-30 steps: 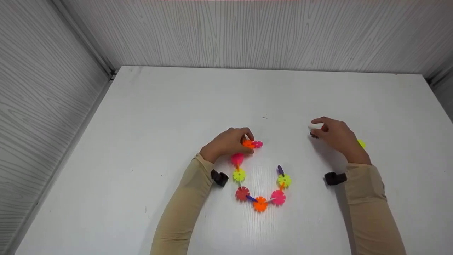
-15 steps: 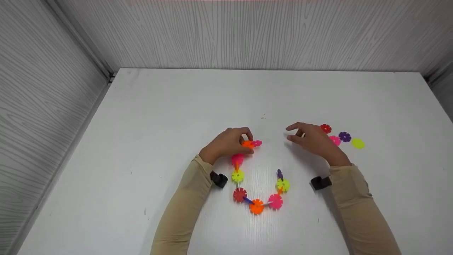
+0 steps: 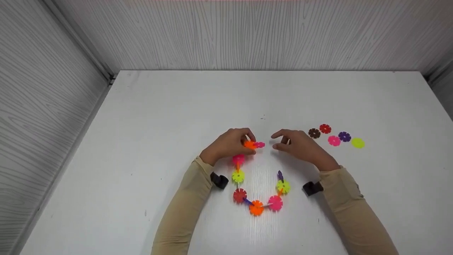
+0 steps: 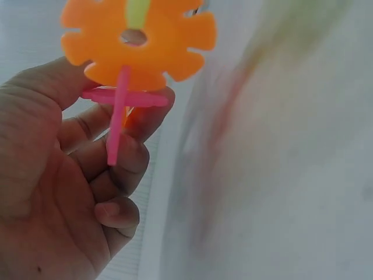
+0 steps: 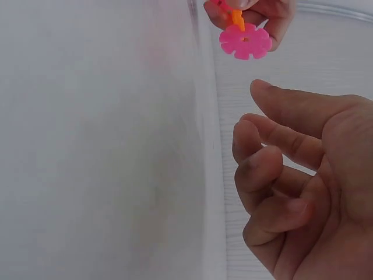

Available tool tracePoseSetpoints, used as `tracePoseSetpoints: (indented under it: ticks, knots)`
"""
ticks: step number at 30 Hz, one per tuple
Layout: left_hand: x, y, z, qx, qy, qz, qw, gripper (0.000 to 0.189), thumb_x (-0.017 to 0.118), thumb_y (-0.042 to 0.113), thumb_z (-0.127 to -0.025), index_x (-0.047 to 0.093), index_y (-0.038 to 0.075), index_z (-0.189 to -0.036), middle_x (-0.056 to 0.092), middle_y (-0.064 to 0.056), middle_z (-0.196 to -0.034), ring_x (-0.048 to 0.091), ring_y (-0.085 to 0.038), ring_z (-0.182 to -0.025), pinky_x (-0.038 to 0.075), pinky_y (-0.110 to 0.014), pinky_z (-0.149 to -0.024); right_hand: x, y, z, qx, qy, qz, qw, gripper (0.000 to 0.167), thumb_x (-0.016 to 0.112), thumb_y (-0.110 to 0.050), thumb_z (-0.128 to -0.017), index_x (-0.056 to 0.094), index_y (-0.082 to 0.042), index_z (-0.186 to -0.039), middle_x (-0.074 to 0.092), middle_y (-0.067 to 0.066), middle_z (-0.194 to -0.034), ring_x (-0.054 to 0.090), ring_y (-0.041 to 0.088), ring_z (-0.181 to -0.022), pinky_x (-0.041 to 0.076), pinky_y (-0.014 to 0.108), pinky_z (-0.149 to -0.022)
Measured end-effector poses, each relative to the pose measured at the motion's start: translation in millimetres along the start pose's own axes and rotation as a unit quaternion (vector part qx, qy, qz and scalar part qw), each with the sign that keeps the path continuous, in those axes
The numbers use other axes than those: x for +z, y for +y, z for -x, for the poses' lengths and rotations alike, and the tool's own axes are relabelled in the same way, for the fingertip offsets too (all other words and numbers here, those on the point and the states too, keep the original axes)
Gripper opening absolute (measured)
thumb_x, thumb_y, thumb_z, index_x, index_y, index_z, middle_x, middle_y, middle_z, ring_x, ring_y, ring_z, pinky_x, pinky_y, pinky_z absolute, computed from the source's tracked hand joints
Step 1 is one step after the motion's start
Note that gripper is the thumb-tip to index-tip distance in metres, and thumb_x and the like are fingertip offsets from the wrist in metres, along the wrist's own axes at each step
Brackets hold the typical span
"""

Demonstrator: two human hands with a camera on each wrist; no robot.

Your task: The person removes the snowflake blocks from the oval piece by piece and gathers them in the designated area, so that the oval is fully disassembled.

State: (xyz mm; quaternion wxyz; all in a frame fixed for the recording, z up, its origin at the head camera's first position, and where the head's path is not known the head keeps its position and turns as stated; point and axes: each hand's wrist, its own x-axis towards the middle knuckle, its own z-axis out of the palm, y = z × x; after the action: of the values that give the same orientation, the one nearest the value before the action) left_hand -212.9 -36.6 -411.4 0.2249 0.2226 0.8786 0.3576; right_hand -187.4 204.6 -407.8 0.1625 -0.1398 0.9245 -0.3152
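Multicoloured chain of notched plastic discs (image 3: 256, 208) curves on worktop (image 3: 159, 117), one end pinched in left hand (image 3: 230, 143); right hand (image 3: 300, 143) half-spread, holding nothing. Likely light, stiff, joints loosen easily; grip by rims.

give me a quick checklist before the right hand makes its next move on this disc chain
1. Left hand holds the chain near its upper end: ok.
2. Pink end disc sticks out past the left fingertips, facing the right hand: ok.
3. Right hand has a piece ready: cannot tell; none stands out between its fingertips against the pale background.
4. Right fingertips at the pink end disc: not ok, a gap separates them.
5. Chain closed into a ring: not ok, the purple end disc is apart from the pink one.
6. Loose discs in plain sight: ok, five.
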Motion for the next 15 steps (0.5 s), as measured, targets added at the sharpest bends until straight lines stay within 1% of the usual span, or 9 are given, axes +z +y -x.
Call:
tracePoseSetpoints:
  ticks: [4,9,12,15]
  knots:
    - [2.7,2.5,0.5,0.014,0.003,-0.007,0.9999,0.032,0.075,0.026,-0.083,0.065,0.012,-0.11,0.063,-0.003,-0.093,0.054,-0.017,-0.082,0.045,-0.024,-0.073,5,-6,0.6,-0.004,-0.01,-0.002,0.9999,0.035,0.064,-0.027,-0.093,0.061,-0.016,-0.126,0.065,0.008,-0.092,0.055,0.019,-0.077,0.047,0.028,-0.067]
    - [6.3,3.6,-0.6,0.046,0.0,0.005,0.9989,0.031,0.073,0.025,-0.084,0.064,0.008,-0.109,0.062,-0.003,-0.092,0.053,-0.015,-0.081,0.045,-0.023,-0.072,8,-11,2.6,-0.022,-0.02,-0.01,0.9995,0.035,0.064,-0.026,-0.093,0.061,-0.013,-0.125,0.065,0.008,-0.092,0.055,0.018,-0.076,0.048,0.027,-0.066]
    - [7.5,4.8,-0.5,0.06,-0.004,0.012,0.9981,0.031,0.072,0.023,-0.085,0.063,0.008,-0.11,0.062,-0.004,-0.093,0.052,-0.015,-0.081,0.044,-0.022,-0.073,10,-13,3.0,-0.032,-0.016,-0.007,0.9993,0.031,0.063,-0.024,-0.093,0.063,-0.013,-0.122,0.065,0.008,-0.092,0.054,0.018,-0.076,0.047,0.027,-0.067]
    - [8.2,5.7,-0.4,0.064,-0.006,0.018,0.9978,0.03,0.071,0.022,-0.086,0.063,0.008,-0.111,0.063,-0.004,-0.095,0.052,-0.015,-0.082,0.045,-0.021,-0.074,11,-14,3.3,-0.04,-0.009,-0.005,0.9991,0.027,0.063,-0.023,-0.093,0.066,-0.012,-0.118,0.065,0.007,-0.091,0.054,0.018,-0.076,0.047,0.027,-0.068]
